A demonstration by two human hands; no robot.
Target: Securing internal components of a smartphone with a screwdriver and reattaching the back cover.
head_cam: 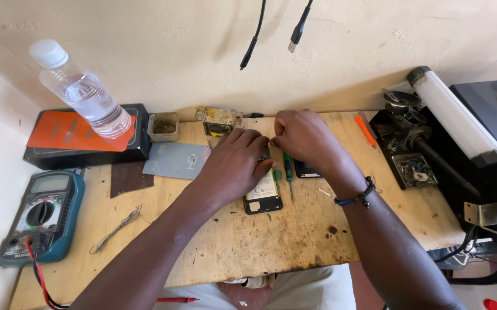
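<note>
My left hand [234, 166] rests on an opened phone [263, 198] lying face down on the wooden board [271, 241], its battery showing. My right hand [303, 138] sits just right of it, fingertips pinched together near the phone's top end; whatever they pinch is hidden. A green-handled screwdriver [288, 172] lies beside the phone, partly under my right hand. A second dark phone part [306, 170] peeks from beneath my right wrist.
A multimeter [42, 215] with red lead sits at front left, a water bottle [82, 92] on a black box [88, 143] behind it. A grey back cover [177, 161], small tin [163, 126], orange tool [365, 131], wire [116, 228] and black machine [449, 132] surround the board.
</note>
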